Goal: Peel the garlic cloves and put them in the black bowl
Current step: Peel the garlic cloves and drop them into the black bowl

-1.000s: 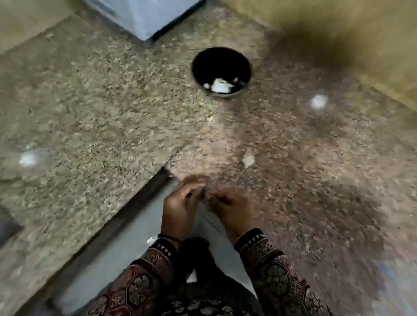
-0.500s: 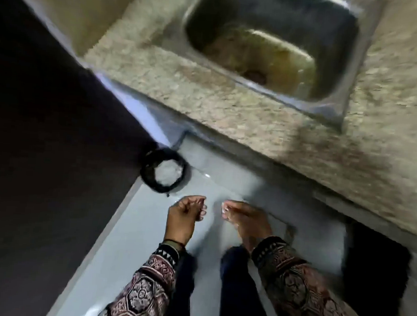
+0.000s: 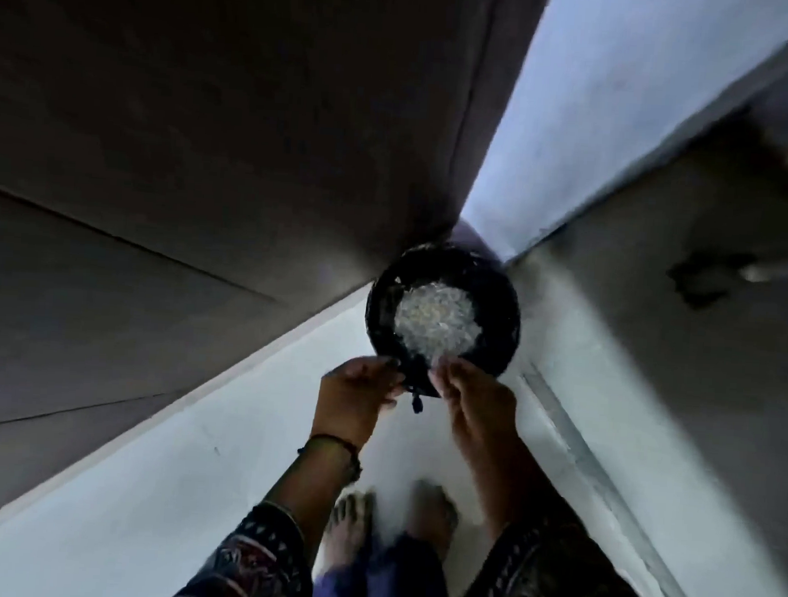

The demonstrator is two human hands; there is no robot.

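Left hand [image 3: 358, 395] fingers curled, grip unclear; round black floor bin [image 3: 507, 312] holds pale papery peels [image 3: 436, 324]; right hand [image 3: 473, 404] just beside, apart, contents unclear (blurred). Likely dumping skins; black bowl, cloves unseen. Next: peel another clove.

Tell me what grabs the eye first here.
A round black bin stands mid-frame in the corner of the pale floor, with a heap of pale flakes inside. The left hand and right hand hover at its near rim; blur hides whether they hold anything. Bare feet show at the bottom edge.
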